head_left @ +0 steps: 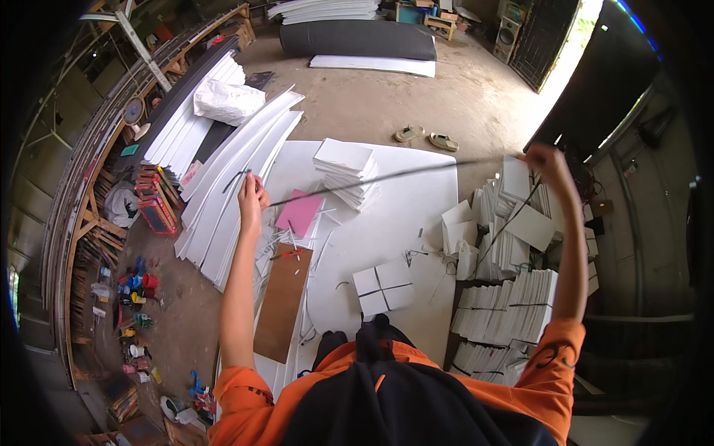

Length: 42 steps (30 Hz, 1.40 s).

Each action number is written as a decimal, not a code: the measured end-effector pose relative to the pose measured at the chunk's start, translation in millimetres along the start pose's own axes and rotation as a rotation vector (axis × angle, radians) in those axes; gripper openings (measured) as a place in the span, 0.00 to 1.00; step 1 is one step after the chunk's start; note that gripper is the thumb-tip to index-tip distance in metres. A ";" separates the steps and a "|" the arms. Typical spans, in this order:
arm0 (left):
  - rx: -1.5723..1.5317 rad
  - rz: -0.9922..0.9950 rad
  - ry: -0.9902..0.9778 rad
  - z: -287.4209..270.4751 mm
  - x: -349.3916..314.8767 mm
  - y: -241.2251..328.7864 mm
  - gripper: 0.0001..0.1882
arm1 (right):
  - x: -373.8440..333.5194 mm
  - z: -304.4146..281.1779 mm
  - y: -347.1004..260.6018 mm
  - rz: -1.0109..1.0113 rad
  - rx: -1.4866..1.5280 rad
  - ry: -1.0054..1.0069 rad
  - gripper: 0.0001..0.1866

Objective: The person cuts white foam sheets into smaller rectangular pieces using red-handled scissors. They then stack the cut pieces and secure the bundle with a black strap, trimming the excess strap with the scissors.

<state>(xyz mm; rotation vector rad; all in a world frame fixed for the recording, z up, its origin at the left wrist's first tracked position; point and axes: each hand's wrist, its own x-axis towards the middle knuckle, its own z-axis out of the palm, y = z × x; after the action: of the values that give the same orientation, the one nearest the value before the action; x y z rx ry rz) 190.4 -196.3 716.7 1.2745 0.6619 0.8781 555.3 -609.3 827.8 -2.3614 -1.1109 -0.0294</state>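
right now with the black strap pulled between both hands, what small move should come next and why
Probably lower the black strap toward the stack of white sheets: the left hand and right hand hold it nearly straight, that stack shows no band, and the nearer white bundle is already cross-tied.

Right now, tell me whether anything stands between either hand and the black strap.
Nothing visible does: the left hand and right hand both grip the black strap. Nothing visible cuts across its stretch between them; the white stack shows behind it.
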 end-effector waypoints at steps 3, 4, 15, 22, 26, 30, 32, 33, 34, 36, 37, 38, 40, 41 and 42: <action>0.093 0.156 -0.009 18.6 18.6 28.3 0.17 | 62.1 -66.5 -17.4 -0.104 -0.200 0.205 0.09; 0.160 0.243 -0.014 23.5 28.4 38.3 0.18 | 73.5 -90.3 -20.3 -0.253 -0.252 0.318 0.12; 0.020 0.149 0.044 -33.9 93.2 12.2 0.11 | 89.1 1.3 96.1 -0.073 -0.124 0.287 0.16; 0.384 -0.286 0.110 -78.5 36.8 -230.5 0.15 | -64.5 290.9 206.1 0.849 0.281 -0.669 0.21; -0.002 -0.542 0.194 -79.8 -13.4 -325.3 0.12 | -135.6 350.7 234.4 0.566 0.065 -0.626 0.17; -0.149 -0.620 0.125 -52.8 -32.5 -383.2 0.10 | -116.8 345.8 227.8 0.659 0.146 -0.346 0.15; -0.109 -0.616 0.118 -32.1 -37.2 -392.6 0.13 | -90.1 337.8 211.4 0.772 0.307 -0.274 0.10; -0.095 -0.653 0.083 -23.1 -34.6 -391.4 0.21 | -71.7 333.3 199.0 0.747 0.335 -0.253 0.09; -0.120 -0.609 0.026 -13.0 -30.7 -383.3 0.23 | -51.7 330.4 184.1 0.719 0.369 -0.226 0.10; -0.108 -0.574 -0.004 2.1 -16.9 -362.9 0.23 | -19.3 329.6 144.2 0.646 0.299 -0.194 0.15; -0.114 -0.562 -0.013 8.5 -11.3 -357.6 0.23 | -11.1 328.5 135.3 0.612 0.294 -0.181 0.16; -0.126 -0.548 -0.028 16.9 -4.0 -357.4 0.24 | -3.7 324.6 133.4 0.579 0.282 -0.161 0.17; -0.138 -0.591 0.005 27.1 11.7 -356.5 0.16 | 1.5 327.1 146.4 0.557 0.181 -0.201 0.17; -0.143 -0.615 0.032 29.6 16.6 -363.4 0.14 | 4.6 332.5 153.3 0.556 0.210 -0.191 0.15; -0.148 -0.638 0.062 33.0 21.2 -370.7 0.11 | 10.4 337.0 161.8 0.552 0.239 -0.184 0.14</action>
<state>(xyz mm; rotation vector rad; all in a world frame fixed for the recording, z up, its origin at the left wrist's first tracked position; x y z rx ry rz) 298.3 -217.8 360.5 0.8245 0.9629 0.4269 612.8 -529.2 467.0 -2.3988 -0.4694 0.4946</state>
